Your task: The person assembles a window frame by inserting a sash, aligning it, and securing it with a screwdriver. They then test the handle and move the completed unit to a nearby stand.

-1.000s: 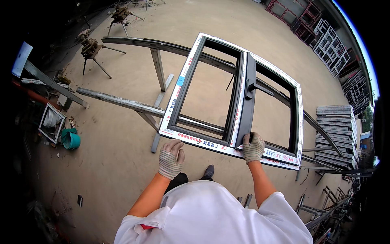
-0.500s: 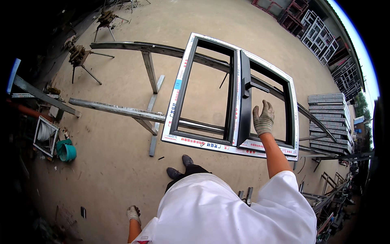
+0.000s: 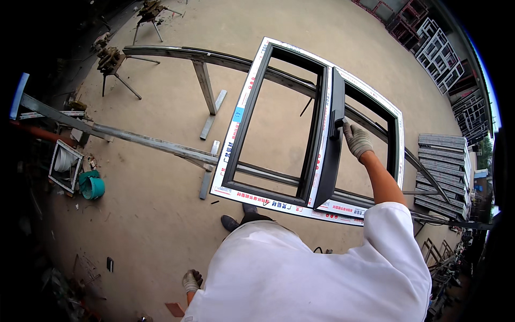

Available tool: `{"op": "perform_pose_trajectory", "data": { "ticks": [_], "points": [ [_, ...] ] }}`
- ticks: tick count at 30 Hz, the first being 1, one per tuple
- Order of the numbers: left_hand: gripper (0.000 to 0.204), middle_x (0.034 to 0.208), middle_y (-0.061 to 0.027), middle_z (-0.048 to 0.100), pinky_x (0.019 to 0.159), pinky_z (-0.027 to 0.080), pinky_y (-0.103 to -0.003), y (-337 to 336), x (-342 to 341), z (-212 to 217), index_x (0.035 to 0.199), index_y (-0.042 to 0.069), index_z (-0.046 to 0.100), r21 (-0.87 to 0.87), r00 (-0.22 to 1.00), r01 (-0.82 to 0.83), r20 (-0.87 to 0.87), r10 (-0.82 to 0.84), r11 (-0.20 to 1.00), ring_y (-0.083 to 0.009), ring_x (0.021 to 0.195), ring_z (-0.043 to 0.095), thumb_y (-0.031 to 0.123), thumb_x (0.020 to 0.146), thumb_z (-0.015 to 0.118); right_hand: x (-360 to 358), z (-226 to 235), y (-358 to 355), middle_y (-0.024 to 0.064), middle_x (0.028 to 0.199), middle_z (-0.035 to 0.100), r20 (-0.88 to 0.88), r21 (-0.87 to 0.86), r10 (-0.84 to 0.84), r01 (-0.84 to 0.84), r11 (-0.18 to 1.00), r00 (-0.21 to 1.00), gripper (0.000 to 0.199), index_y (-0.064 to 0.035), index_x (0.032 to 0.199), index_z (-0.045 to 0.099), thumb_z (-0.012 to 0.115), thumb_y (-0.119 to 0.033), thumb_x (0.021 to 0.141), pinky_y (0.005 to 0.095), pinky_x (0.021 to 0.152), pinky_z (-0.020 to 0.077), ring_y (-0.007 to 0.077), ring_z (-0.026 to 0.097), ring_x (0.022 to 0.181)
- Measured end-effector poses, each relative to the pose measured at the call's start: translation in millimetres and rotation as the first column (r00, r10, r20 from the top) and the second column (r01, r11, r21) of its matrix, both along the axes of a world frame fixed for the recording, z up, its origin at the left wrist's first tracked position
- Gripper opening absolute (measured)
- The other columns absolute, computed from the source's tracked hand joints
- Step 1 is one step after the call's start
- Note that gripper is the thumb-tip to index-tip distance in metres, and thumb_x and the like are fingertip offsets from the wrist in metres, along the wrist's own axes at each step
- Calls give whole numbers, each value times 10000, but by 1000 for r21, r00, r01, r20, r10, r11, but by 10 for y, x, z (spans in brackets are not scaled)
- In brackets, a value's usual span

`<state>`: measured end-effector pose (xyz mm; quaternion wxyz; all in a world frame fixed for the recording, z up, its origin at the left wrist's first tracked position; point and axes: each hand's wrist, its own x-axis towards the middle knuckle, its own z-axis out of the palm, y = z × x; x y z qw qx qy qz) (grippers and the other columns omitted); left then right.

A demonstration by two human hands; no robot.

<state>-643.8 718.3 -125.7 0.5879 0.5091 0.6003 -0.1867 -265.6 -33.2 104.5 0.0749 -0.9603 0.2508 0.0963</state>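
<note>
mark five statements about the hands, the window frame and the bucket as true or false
1. The right hand is at the black handle. True.
2. The left hand grips the window frame. False: it is away from it, near the lower edge of the picture.
3. Metal rails run beneath the window frame. True.
4. The teal bucket stands right of the window frame. False: it stands left.
5. Both hands wear gloves. True.

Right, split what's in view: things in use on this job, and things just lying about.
In use:
window frame
black handle, right hand on it
metal rails under the frame

Apparently lying about:
teal bucket
pale stack
lattice frames
</note>
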Motion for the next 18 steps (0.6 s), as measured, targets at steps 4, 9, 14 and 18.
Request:
{"op": "perform_pose_trajectory", "data": {
  "ticks": [4, 9, 14, 18],
  "points": [
    [187, 774, -103, 666, 448, 469, -324, -10, 122, -127, 930, 54, 639, -124, 998, -25, 51, 32, 992, -193, 547, 598, 240, 920, 619, 32, 85, 130, 309, 1138, 700, -15, 214, -170, 170, 962, 985, 819, 37, 1163, 699, 369, -697, 1011, 464, 1006, 480, 452, 647, 1150],
    [188, 765, -84, 651, 448, 457, -291, -501, 1029, 225, 968, 52, 640, 173, 999, 38, 17, -41, 984, -173, 547, 587, 234, 931, 608, 55, -310, 187, -14, 639, 476, 18, 586, -616, 490, 645, 788, 666, -76, 997, 644, 517, -729, 957, 338, 443, 351, 130, 404, 479],
    [182, 777, -70, 649, 452, 443, -267, -616, 1588, 319, 1005, 50, 640, 151, 977, 131, 147, -154, 980, -145, 563, 583, 217, 948, 594, 159, -45, 698, -30, 609, 441, -138, 832, -824, 516, 204, 549, 529, -158, 808, 510, 544, -653, 991, 274, 397, 273, 99, 350, 447],
    [180, 776, -55, 640, 460, 433, -254, -616, 1773, 168, 1001, 47, 639, 102, 960, 225, 146, -238, 969, -126, 573, 575, 215, 951, 597, 185, -101, 736, -51, 596, 418, -146, 886, -869, 453, 98, 473, 487, -180, 793, 491, 533, -612, 1015, 252, 388, 262, 89, 326, 433]
  ]
}}
